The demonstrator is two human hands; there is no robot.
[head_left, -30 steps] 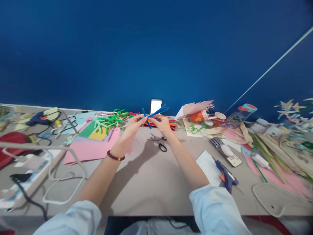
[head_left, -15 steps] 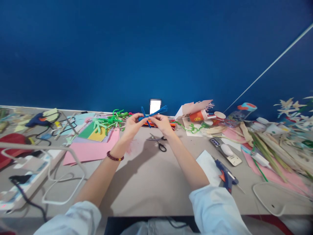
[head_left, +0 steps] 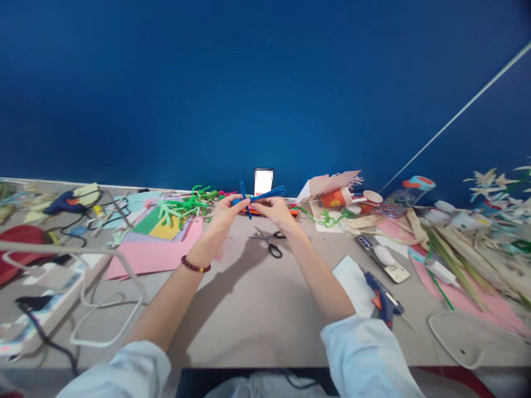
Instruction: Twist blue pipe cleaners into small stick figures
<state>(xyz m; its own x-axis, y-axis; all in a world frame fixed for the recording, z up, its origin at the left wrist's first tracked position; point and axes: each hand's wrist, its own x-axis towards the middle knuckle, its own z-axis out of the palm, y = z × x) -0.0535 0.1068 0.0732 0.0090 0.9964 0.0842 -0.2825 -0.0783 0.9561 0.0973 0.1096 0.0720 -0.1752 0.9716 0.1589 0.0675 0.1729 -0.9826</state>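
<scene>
Above desk: left hand and right hand, each clamped on crossed blue pipe cleaners.

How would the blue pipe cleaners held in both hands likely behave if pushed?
The blue pipe cleaners are probably stiff yet bendable, since their free ends stick out without drooping. Being thin, they look light. The ends might shift separately, as they fan apart.

The left sleeve and right sleeve are made of pale blue cloth, loosely cut, softly creased, and ended near the elbows in wide openings. The left wrist is circled by a bracelet of small, round, dark red beads, marked by one yellow bead.
</scene>
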